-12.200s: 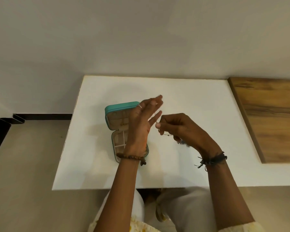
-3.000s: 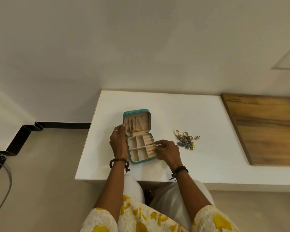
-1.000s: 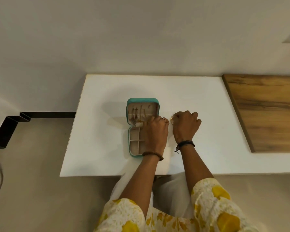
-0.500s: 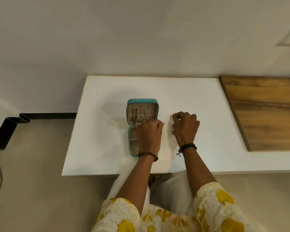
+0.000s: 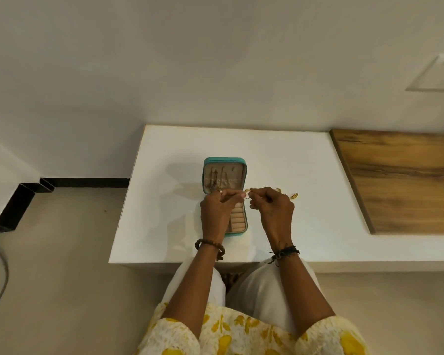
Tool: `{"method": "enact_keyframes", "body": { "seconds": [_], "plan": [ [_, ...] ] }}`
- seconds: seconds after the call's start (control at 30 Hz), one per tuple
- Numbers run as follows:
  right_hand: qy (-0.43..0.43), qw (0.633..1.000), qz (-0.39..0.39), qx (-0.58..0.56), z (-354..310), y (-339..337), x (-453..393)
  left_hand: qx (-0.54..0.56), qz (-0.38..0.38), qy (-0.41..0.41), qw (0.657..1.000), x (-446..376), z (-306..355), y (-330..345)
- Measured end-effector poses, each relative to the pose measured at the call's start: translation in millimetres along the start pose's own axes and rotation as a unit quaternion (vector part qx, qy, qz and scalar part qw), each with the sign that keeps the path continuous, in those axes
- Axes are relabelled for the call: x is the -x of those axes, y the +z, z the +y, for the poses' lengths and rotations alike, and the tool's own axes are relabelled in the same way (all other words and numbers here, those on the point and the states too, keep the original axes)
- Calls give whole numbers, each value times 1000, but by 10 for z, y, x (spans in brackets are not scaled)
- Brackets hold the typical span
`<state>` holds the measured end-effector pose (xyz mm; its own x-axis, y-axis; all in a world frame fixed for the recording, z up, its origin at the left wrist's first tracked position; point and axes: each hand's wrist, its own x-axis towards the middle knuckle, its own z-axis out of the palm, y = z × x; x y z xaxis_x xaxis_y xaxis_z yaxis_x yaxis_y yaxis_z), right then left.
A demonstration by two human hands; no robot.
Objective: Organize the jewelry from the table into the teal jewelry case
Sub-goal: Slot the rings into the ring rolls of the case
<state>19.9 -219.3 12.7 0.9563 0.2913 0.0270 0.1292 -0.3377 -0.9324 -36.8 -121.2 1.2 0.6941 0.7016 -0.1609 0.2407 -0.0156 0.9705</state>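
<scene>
The teal jewelry case (image 5: pixel 244 175) lies open on the white table (image 5: pixel 305 201), its lid upright with chains hanging inside and beige ring rolls (image 5: pixel 237 219) showing in the base. My left hand (image 5: pixel 219 212) hovers over the case's base, covering its left compartments. My right hand (image 5: pixel 273 208) is just right of the case. Both pinch a small gold ring (image 5: pixel 247 194) between their fingertips, above the case's right edge. A few gold pieces of loose jewelry (image 5: pixel 292 195) peek out on the table behind my right hand; most of the pile is hidden.
A wooden slab (image 5: pixel 400 180) adjoins the table on the right. The wall runs along the table's far edge. The floor lies to the left, with a black skirting step (image 5: pixel 23 196) and a grey cable (image 5: pixel 0 272). My knees sit under the near edge.
My right hand has lifted a gold ring off the pile, and my left hand has risen from the case to meet it. Both hands now pinch the ring above the table.
</scene>
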Motion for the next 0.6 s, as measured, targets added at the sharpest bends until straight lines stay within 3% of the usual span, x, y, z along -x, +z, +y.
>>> {"method": "enact_keyframes", "body": {
  "seconds": [0.17, 0.3, 0.6],
  "plan": [
    [20, 998, -59, -30, 27, 18, -13, -71, -10, 20, 997, -33, -69, -134],
    [33, 992, -122, -8, 106, 40, -72, -232, -1, 78, 970, -136, -160, -217],
    [61, 989, -129, 36, 261, 72, -225, -349, -29, 197, 916, -219, -194, -178]
  ]
}}
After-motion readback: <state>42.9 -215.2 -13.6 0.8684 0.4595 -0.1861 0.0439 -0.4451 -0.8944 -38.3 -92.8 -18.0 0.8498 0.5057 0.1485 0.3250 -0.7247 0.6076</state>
